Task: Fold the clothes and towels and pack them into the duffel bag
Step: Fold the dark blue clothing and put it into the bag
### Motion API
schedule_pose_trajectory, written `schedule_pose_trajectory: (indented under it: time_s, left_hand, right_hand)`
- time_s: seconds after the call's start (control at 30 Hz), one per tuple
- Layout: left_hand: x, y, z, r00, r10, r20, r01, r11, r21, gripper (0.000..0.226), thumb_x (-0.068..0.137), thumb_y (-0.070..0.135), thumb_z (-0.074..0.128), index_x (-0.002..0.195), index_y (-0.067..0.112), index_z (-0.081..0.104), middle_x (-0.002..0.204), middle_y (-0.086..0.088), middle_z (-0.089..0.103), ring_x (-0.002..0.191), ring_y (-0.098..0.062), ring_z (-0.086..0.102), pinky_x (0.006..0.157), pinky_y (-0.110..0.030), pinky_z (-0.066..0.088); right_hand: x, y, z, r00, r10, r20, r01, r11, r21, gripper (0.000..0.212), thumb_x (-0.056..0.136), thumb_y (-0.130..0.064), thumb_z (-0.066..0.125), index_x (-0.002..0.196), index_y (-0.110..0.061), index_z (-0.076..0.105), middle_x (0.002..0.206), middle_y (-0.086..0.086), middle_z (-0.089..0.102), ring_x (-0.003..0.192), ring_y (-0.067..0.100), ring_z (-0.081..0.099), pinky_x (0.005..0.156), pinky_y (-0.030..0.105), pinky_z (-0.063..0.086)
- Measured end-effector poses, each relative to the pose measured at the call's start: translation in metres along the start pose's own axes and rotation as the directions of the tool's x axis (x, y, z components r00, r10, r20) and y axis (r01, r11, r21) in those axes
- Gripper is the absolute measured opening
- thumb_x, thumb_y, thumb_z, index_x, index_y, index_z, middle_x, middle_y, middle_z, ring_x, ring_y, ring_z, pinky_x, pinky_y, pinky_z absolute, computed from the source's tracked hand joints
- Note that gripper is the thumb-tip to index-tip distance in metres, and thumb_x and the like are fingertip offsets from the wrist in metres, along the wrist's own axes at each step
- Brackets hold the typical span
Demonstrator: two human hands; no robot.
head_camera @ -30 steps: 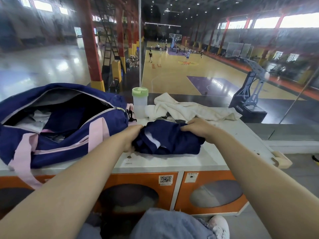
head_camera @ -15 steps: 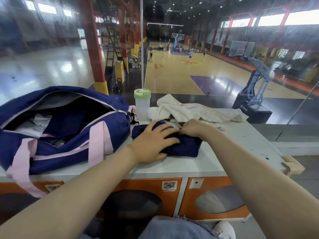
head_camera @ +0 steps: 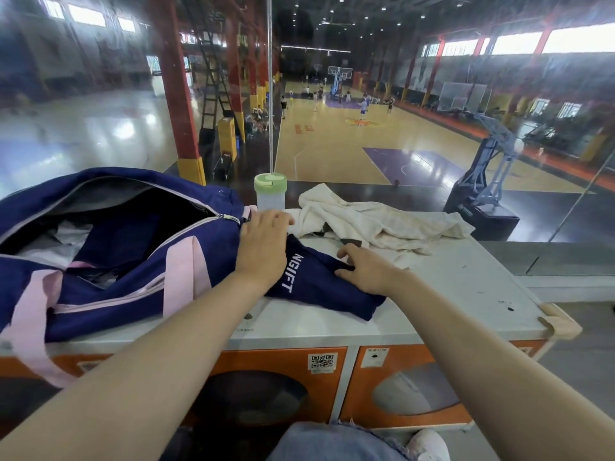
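Left hand [head_camera: 264, 241] shifted bagward, navy garment [head_camera: 327, 287] underneath

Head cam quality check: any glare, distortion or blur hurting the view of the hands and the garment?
Head view: fisheye bends the cabinet top; window glare on the court floor only. Left hand, right hand and navy garment are evenly lit, its white lettering fairly sharp. Background players soft.

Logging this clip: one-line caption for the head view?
Both hands flatten a navy garment beside the open duffel bag; cream towel waits behind.
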State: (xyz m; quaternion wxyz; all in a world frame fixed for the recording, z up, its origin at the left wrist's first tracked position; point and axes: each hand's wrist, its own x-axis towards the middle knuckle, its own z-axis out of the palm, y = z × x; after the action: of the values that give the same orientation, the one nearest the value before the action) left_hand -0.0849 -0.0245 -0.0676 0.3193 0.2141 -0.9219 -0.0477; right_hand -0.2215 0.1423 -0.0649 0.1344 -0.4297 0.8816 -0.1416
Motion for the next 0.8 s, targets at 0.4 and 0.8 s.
schedule_pose_trajectory:
  time_s: [0.4,0.8]
  left_hand:
    - [-0.005,0.009,0.005,0.791,0.047,0.609,-0.003,0.997,-0.073,0.047,0.099,0.054,0.023,0.134,0.031,0.042,0.132,-0.001,0.058,0.112,-0.025,0.056,0.092,-0.042,0.045]
    - [-0.005,0.007,-0.012,0.652,-0.034,0.757,0.083,0.996,-0.026,0.04,0.1,0.031,0.026,0.137,0.021,0.04,0.14,-0.014,0.046,0.127,-0.031,0.036,0.104,-0.047,0.035]
  right_hand:
    - [-0.006,0.0,-0.004,0.958,0.262,0.116,-0.269,0.962,0.053,0.075,0.081,-0.076,0.049,0.12,-0.012,0.057,0.112,0.007,0.065,0.095,0.022,0.061,0.076,0.03,0.048]
    - [-0.036,-0.022,-0.023,0.96,0.195,0.2,-0.276,0.777,0.566,0.009,0.073,-0.008,0.053,0.074,-0.016,0.049,0.071,0.003,0.048,0.062,0.02,0.041,0.052,0.025,0.034]
